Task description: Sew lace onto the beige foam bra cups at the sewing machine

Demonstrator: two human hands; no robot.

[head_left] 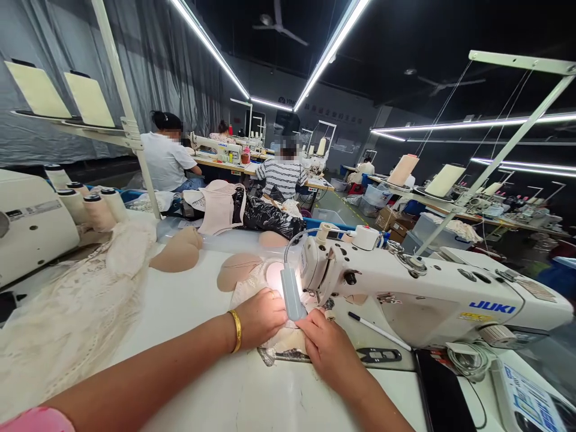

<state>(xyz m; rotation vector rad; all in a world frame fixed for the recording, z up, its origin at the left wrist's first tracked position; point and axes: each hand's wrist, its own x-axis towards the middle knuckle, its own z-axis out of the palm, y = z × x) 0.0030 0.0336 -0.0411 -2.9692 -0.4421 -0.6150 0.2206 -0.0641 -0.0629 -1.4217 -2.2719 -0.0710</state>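
Note:
Cream lace fabric (288, 341) lies under the head of a white sewing machine (407, 291), lit by a small grey lamp (291, 294) on a bendy neck. My left hand (262, 318), with a gold bangle at the wrist, is closed on the fabric's left side, fingers curled. On its right side my right hand (330, 345) pinches the edge, thumb and fingertips close to the lamp. The lamp hides the needle area and part of the cloth. A beige bra cup (238, 271) lies just beyond my left hand.
Thread snips (380, 355), a white pen (378, 330) and a black phone (443, 390) lie right of my right hand. More lace (76, 306) covers the left side, near another beige cup (177, 249). Thread cones (99, 212) stand behind. Co-workers sit at machines farther back.

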